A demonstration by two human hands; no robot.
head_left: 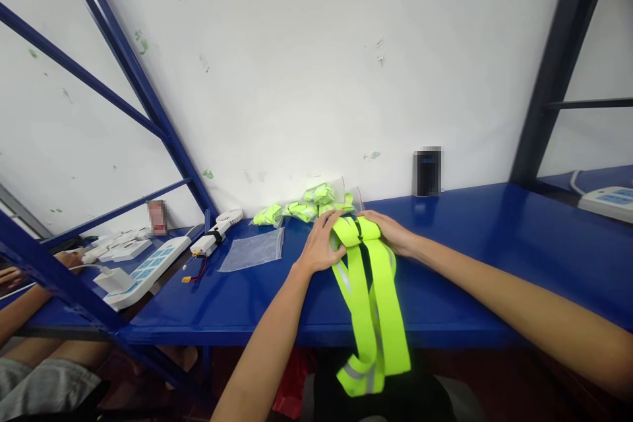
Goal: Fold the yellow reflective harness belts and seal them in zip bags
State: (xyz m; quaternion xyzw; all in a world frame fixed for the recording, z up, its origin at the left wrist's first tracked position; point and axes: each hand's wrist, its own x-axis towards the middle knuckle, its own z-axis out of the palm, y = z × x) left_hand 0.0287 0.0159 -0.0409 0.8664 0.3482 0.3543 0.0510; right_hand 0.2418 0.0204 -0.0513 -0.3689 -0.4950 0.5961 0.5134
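Observation:
A neon yellow reflective vest (390,316) made of straps with silver stripes is between my hands at the front of the blue table. Its upper part is folded over into a flat roll, while the long straps hang down past the table's edge. My left hand (321,244) grips the roll's left end, thumb in front. At the right end, my right hand (393,232) holds the roll, its fingers partly hidden behind the fabric. Just beyond my hands lie several clear bags with bundled yellow vests (301,210). An unfilled clear zip bag (253,250) lies flat to the left.
A white handheld fan (217,231) with loose wires lies at the left, near a blue frame post (168,135). Past it are a power strip (148,273) and another person's arm (30,306). A dark box (428,173) stands against the wall; another power strip (610,201) is far right.

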